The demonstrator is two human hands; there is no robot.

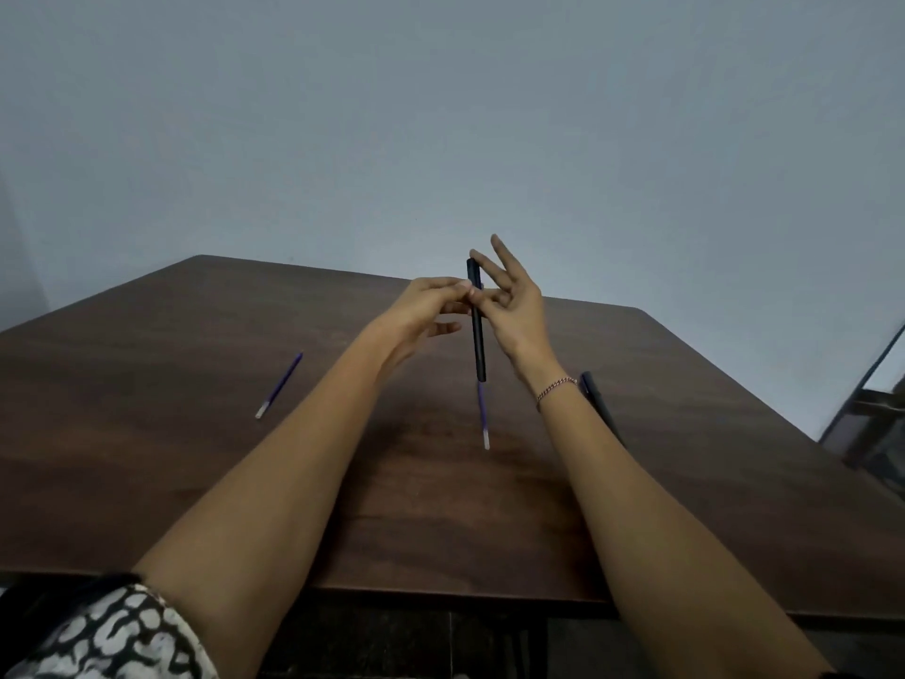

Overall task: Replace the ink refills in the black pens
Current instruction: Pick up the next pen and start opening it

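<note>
A black pen barrel (477, 335) stands nearly upright above the table, held between both hands. A purple refill (483, 414) with a pale tip sticks out of its lower end. My left hand (426, 311) pinches the barrel near its top from the left. My right hand (514, 306) touches the barrel from the right with thumb and a bent finger, the other fingers spread straight. A second purple refill (280, 384) lies loose on the table to the left. Another black pen (598, 401) lies on the table behind my right wrist, partly hidden.
The dark wooden table (196, 458) runs back to a plain grey wall (440, 115). A metal frame (871, 414) stands off the table's right edge. A patterned sleeve (112, 634) shows at the bottom left.
</note>
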